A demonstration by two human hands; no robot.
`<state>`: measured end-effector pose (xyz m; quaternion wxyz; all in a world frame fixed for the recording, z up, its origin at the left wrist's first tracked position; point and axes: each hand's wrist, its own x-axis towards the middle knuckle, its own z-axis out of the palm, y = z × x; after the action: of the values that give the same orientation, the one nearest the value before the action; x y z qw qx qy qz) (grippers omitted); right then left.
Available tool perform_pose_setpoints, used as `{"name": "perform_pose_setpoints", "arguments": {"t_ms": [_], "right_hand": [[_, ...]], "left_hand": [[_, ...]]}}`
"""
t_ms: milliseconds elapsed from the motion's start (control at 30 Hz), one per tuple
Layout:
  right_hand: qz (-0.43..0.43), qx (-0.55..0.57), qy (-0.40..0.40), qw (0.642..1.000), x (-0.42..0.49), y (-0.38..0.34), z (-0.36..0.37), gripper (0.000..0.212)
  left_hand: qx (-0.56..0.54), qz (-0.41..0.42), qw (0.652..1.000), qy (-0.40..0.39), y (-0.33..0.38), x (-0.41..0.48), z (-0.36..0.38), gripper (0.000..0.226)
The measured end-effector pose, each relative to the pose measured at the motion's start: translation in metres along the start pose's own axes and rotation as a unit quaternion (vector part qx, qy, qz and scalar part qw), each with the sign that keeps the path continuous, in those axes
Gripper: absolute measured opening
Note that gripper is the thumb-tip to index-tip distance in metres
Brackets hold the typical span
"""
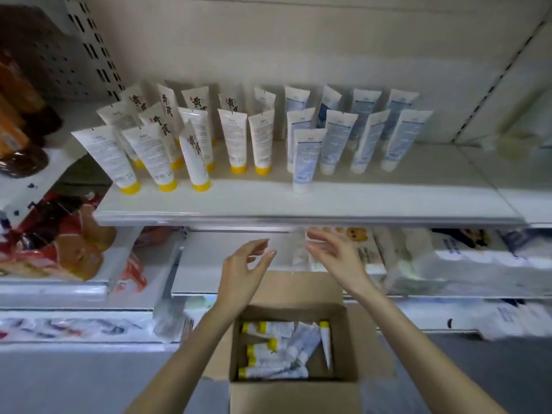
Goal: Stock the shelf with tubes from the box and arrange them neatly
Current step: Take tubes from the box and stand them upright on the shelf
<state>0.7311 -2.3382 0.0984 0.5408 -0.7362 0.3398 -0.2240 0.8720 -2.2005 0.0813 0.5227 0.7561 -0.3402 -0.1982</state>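
Several white tubes with yellow caps (195, 156) stand cap-down on the left half of the white shelf (268, 204). Several blue-and-white tubes (306, 158) stand on its right half. An open cardboard box (291, 389) sits below, holding loose yellow-capped tubes (263, 351) and blue tubes (304, 342) lying flat. My left hand (242, 270) and my right hand (334, 253) hover above the box, just under the shelf's front edge. Both hold nothing, with fingers relaxed and slightly curved.
Bottles and red snack packets (59, 234) fill the shelves at left. White plastic-wrapped packs (463, 264) lie on the lower shelf at right. The right end of the tube shelf (448, 186) is bare. A perforated back panel (59, 55) stands at upper left.
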Motion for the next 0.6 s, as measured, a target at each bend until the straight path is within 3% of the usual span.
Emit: {"name": "perform_pose_setpoints", "arguments": {"t_ms": [233,333,500,600], "right_hand": [[0.164,-0.006,-0.096,0.982,-0.040,0.092,0.040,0.033],[0.231,-0.037,-0.136,0.963,-0.058,0.134,0.045,0.039],[0.344,-0.001,-0.098,0.934,-0.079,0.191,0.051,0.027],[0.414,0.050,-0.060,0.907,-0.091,0.222,0.058,0.035]], "left_hand": [[0.104,-0.122,0.982,-0.097,-0.071,-0.050,0.001,0.055],[0.096,-0.186,0.973,-0.102,-0.095,-0.066,0.006,0.039],[0.097,-0.264,0.954,-0.108,-0.128,-0.087,0.022,0.028],[0.111,-0.312,0.937,-0.113,-0.153,-0.097,0.036,0.033]]}}
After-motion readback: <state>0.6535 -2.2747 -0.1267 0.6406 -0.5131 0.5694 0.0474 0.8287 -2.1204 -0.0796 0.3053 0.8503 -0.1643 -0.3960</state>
